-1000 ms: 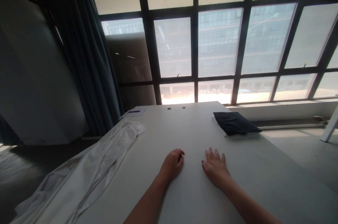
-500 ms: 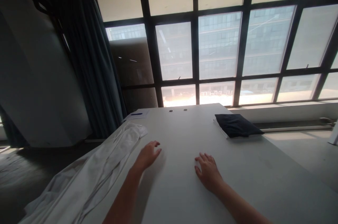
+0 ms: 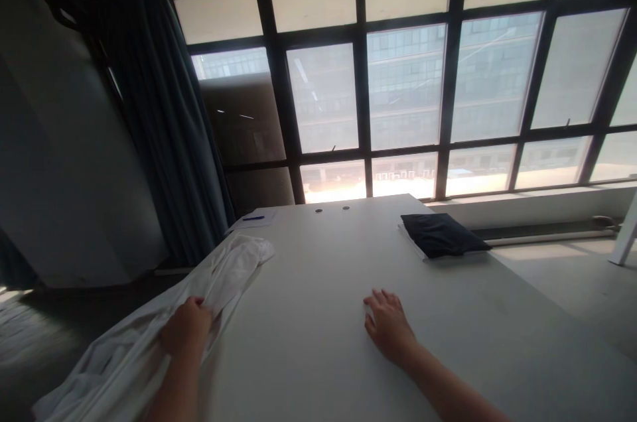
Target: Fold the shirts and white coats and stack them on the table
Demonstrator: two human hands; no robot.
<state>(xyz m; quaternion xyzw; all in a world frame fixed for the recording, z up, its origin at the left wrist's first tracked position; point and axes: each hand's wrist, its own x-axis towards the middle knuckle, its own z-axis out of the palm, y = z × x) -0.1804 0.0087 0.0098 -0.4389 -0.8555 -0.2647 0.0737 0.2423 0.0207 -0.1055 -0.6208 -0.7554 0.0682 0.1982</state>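
Left hand point(image 3: 188, 324): back upward, over the white cloth point(image 3: 243, 255), touching it; most of the fingers are hidden, so whether they pinch the fabric cannot be told. Right hand point(image 3: 389, 326): palm down at the table point(image 3: 308, 355), its fingers slightly bent and close together, the thumb set a little apart. The white cloth lies crumpled along the table's left side and hangs over that edge. Farther along, near the right edge, a dark folded cloth point(image 3: 442, 235) rests on a white layer point(image 3: 411, 241). Toward the far left corner, a blue pen point(image 3: 253, 217) lies on paper point(image 3: 267, 216). Beyond: a dark blue curtain point(image 3: 169, 137) and a black-framed window point(image 3: 405, 87).
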